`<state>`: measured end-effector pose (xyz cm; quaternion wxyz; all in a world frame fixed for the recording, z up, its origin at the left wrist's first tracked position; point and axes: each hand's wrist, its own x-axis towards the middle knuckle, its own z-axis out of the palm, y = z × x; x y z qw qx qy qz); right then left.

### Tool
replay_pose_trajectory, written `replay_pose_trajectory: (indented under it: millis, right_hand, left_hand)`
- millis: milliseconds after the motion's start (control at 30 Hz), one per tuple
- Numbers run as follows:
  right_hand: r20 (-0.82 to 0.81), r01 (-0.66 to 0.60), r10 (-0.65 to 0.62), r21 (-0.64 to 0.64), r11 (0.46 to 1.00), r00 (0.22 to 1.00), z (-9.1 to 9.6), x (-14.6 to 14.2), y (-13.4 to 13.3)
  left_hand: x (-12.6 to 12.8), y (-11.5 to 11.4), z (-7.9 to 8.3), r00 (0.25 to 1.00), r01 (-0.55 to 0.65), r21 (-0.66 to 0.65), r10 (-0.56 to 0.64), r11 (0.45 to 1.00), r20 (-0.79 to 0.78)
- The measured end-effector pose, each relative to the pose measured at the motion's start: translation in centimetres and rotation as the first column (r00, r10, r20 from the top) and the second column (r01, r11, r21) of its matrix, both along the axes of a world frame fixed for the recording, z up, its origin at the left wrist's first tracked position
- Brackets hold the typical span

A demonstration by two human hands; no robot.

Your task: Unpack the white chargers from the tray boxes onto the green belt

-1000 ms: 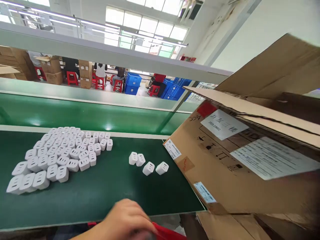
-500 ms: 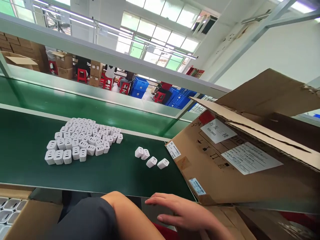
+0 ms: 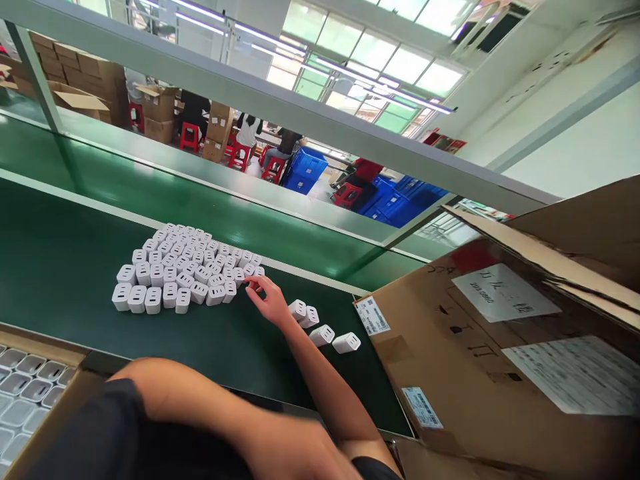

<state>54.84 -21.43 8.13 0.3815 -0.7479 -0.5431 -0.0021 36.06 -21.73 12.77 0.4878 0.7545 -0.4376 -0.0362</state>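
Note:
A cluster of small white charger housings (image 3: 170,273) with slots in their end faces stands on the dark green belt (image 3: 200,340). My right hand (image 3: 270,300) reaches in from the lower right. Its fingers are bent and apart at the cluster's right edge, close to the nearest housings; whether they touch one I cannot tell. Several separate housings (image 3: 321,335) lie to the right of that wrist. My left hand (image 3: 305,450) is at the bottom, smeared by motion and cut off by the frame; its fingers are hidden.
A large open cardboard box (image 3: 450,360) with paper labels stands at the right. At lower left, a carton holds rows of grey-white hollow housings (image 3: 30,387). A pale metal rail (image 3: 250,87) crosses above the belt. People sit on red stools beyond, near blue crates (image 3: 305,167).
My right hand has gone from near the belt's front edge, by the box, to the right edge of the cluster. My left forearm swings across the bottom. The camera view has tilted and shifted.

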Motion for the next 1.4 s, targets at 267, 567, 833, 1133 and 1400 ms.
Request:
replay_pose_trajectory:
  millis: [267, 567, 833, 1133, 1400]
  right_hand:
    - [0.234, 0.226, -0.255, 0.145, 0.963, 0.938, -5.6, 1.2, 1.7]
    - [0.224, 0.267, -0.271, 0.046, 0.962, 0.936, -6.9, 2.3, 2.0]
    - [0.105, 0.318, -0.335, 0.147, 0.937, 0.936, -5.9, 2.3, 1.7]
    - [-0.004, 0.347, -0.352, 0.176, 0.921, 0.936, -6.2, 2.7, 1.9]
    - [-0.139, 0.308, -0.283, 0.21, 0.928, 0.949, -4.2, 2.5, 0.6]
  left_hand:
    - [7.5, 12.8, -3.8, 0.514, -0.768, 0.001, 0.615, 0.641, 0.598]
    - [7.2, 12.2, -4.5, 0.563, -0.735, 0.027, 0.588, 0.678, 0.581]
    - [7.4, 11.9, -5.9, 0.629, -0.706, 0.057, 0.588, 0.706, 0.509]
    - [7.3, 12.0, -5.6, 0.629, -0.704, 0.08, 0.568, 0.706, 0.531]
    - [6.6, 11.9, -5.1, 0.559, -0.761, 0.027, 0.634, 0.649, 0.534]
